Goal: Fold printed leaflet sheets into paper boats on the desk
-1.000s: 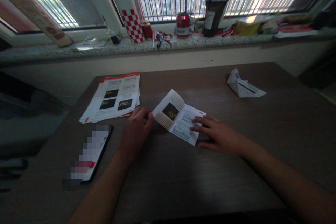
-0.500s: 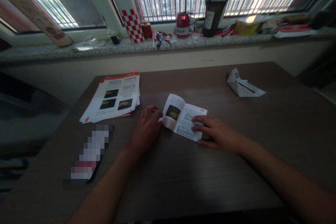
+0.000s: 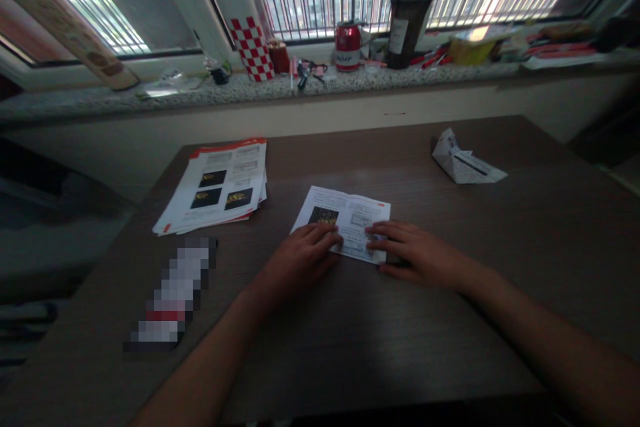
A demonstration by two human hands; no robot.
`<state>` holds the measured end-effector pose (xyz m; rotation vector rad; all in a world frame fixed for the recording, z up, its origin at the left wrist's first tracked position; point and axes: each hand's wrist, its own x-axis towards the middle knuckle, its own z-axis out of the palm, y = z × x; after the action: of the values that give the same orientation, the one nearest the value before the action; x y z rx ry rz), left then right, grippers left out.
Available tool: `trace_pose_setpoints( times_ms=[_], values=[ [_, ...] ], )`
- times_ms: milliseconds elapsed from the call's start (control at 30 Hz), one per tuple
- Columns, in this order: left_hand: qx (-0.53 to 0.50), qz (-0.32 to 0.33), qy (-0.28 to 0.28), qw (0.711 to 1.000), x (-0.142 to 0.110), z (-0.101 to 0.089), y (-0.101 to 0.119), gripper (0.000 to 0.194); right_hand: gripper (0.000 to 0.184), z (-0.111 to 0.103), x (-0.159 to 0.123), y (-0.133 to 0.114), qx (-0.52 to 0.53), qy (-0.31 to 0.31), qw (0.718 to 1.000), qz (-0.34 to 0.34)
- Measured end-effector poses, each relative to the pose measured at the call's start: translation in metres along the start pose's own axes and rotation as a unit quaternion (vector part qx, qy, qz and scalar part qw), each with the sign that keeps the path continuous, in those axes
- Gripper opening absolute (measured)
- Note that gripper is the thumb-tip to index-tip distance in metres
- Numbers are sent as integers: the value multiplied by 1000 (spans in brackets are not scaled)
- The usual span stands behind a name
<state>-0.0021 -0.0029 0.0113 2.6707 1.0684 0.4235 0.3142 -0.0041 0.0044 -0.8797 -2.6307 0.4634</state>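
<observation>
A folded printed leaflet (image 3: 345, 213) lies flat on the brown wooden table (image 3: 350, 333), white with a small dark picture and a red mark. My left hand (image 3: 300, 259) rests on its near left part, fingers stretched out and pressing down. My right hand (image 3: 415, 253) lies flat on its near right corner, fingers spread. Neither hand grips anything.
A stack of red-edged printed sheets (image 3: 217, 183) lies at the left. A blurred flat object (image 3: 170, 293) sits near the left front. A folded paper shape (image 3: 465, 163) rests at the far right. Bottles, a red can (image 3: 347, 47) and clutter line the window sill.
My left hand folded the raised left flap of the leaflet over to the right and pressed it flat. My right hand stayed on the right side.
</observation>
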Motion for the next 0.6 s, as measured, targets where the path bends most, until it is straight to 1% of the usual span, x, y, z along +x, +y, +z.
trace_pose_setpoints(
  times_ms=[167,333,400,500,600],
  values=[
    [-2,-11,12,1000,2,6,-4,33,54,-6,-1,3,12,14,1000,6],
    [1,-16,15,1000,3,7,-5,32,62,-14,-4,8,-11,3,1000,-8],
    [2,-15,15,1000,2,7,-4,31,57,-15,-5,11,-18,15,1000,-17],
    [-6,1,15,1000,1,7,-1,33,41,-15,-5,15,-19,40,999,-28],
    [-18,23,2,1000,1,7,5,32,24,-15,-4,15,-1,53,998,-21]
  ],
)
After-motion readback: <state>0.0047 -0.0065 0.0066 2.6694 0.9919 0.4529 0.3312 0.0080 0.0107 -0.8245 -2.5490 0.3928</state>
